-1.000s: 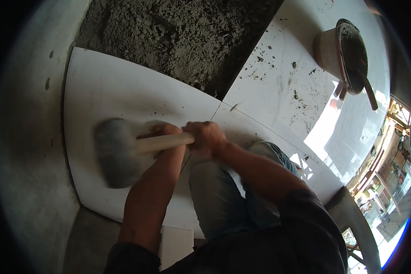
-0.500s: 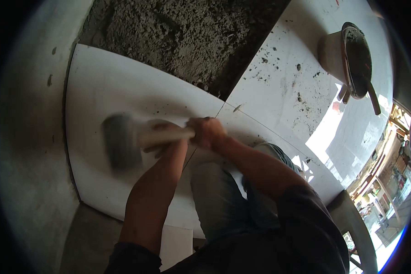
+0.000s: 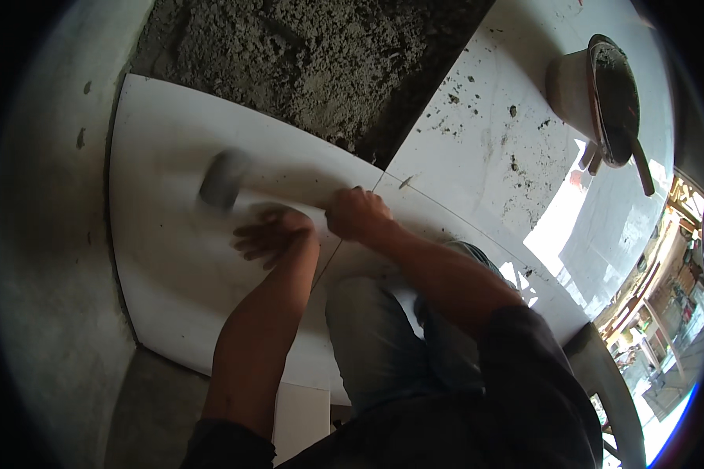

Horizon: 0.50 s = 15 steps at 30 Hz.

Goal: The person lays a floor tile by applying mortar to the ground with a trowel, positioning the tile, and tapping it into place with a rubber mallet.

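Note:
My right hand (image 3: 358, 213) is closed round the handle of a rubber mallet (image 3: 225, 181). The mallet's dark head is smeared by motion over a large white floor tile (image 3: 176, 266), and whether it touches the tile I cannot tell. Just below the mallet's handle, my left hand (image 3: 270, 233) rests with its fingers spread, at or close to the tile's surface. A thin joint separates this tile from the white tiles (image 3: 469, 168) on the right.
Rough grey mortar (image 3: 289, 70) fills the bed beyond the tile's far edge. A bucket (image 3: 575, 90) with mortar and a tool handle (image 3: 641, 168) stands at the far right. Mortar crumbs dot the right tiles. A grey wall (image 3: 62, 219) borders the left.
The mallet's head has shifted away from me and a little to the right, above my left hand. My right hand keeps its grip, and my left hand stays nearly in place.

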Motion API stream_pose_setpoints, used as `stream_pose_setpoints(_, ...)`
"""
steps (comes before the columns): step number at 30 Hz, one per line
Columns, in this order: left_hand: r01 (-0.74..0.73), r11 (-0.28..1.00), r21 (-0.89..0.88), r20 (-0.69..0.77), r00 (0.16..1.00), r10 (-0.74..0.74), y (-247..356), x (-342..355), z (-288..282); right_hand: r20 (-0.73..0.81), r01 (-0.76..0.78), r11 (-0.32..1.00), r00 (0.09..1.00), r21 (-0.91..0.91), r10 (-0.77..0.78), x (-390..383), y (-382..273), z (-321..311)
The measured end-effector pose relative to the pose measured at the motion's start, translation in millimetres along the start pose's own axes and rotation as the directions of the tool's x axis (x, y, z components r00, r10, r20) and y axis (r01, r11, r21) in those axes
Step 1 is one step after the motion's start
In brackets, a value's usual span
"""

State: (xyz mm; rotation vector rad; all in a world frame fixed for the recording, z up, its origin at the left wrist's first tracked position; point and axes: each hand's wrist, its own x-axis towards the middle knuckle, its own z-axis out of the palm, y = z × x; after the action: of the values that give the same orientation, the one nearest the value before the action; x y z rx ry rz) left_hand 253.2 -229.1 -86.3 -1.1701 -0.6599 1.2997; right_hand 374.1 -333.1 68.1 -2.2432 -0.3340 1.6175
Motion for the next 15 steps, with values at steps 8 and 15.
stream_pose_setpoints(8,-0.032,0.705,-0.708,-0.161,0.98,-0.118,-2.4,-8.8,-0.3,-0.121,0.08,0.991,0.988,-0.105,-0.092,-2.7,-8.6,-5.7)
stream_pose_setpoints(15,-0.098,0.087,-0.991,-0.119,0.951,-0.286,29.1,-2.3,8.5,-0.204,0.03,0.982,0.977,-0.185,-0.068,-8.9,16.9,1.0)
